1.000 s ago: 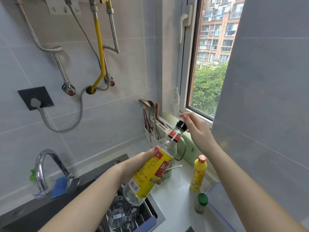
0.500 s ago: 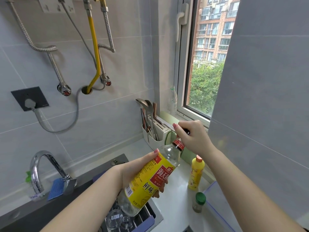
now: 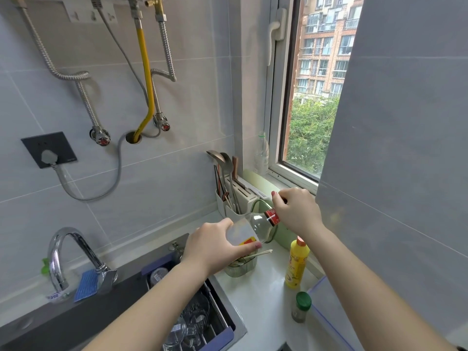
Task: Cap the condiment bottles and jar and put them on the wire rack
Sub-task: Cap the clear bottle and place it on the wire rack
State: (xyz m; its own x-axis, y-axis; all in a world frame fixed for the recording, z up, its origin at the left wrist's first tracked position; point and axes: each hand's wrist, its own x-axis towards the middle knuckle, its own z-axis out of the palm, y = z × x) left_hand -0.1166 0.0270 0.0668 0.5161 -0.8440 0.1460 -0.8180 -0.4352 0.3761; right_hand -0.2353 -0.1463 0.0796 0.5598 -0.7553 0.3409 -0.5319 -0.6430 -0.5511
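A clear glass condiment bottle [image 3: 255,225] with a yellow label and a red neck band is held tilted over the counter, neck pointing right and up. My left hand [image 3: 215,247] wraps its body and hides most of the label. Closed over the bottle's top, my right hand [image 3: 295,211] covers the black cap. A yellow squeeze bottle [image 3: 296,266] with an orange cap stands on the white counter below my right wrist. A small jar [image 3: 301,310] with a green lid stands in front of it. The wire rack [image 3: 215,317] sits in the sink, holding glassware.
A utensil and knife holder [image 3: 231,196] stands against the wall behind the bottle. A green-tinted basket [image 3: 240,266] sits under my left hand. The chrome tap [image 3: 63,254] and a blue cloth are at the left of the sink. A clear plastic bottle [image 3: 262,154] stands on the window sill.
Both hands have lowered the bottle and turned it flatter. My right hand went from pinching the cap with its fingertips to closing fully over the bottle's top.
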